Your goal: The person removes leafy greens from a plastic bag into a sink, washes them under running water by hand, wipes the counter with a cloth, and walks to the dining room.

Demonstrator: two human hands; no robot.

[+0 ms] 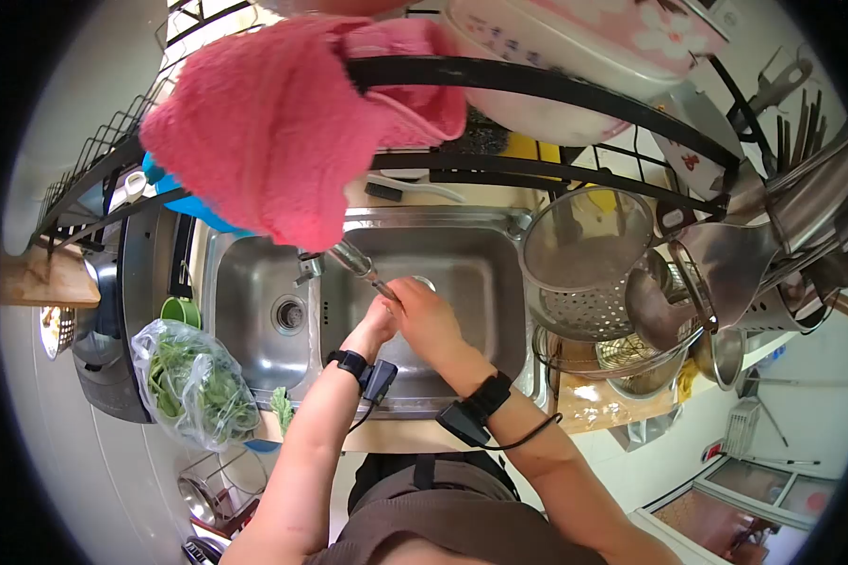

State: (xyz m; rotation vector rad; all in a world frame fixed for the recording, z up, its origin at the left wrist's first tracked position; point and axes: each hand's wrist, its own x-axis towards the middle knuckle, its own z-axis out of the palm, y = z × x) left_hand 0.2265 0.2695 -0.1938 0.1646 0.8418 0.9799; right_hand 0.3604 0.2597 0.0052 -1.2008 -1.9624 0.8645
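Over the right basin of a steel double sink (481, 259), my two hands meet beneath the faucet (353, 259). My right hand (427, 318) lies over the fingers of my left hand (380, 318), its own fingers pressed together and curled near the spout. Most of my left fingers are hidden behind it. Whether anything is held between the hands cannot be made out. Each wrist wears a black strap with a small device and cable. A pink towel (264, 132) hangs from the rack and covers part of the faucet.
A plastic bag of leafy greens (193, 386) lies left of the sink, near a green cup (181, 312). Right of it stand a perforated steel basket (584, 273) and hanging ladles (664, 301). A black rack (537, 89) with bowls crosses above; a brush (410, 188) lies behind the sink.
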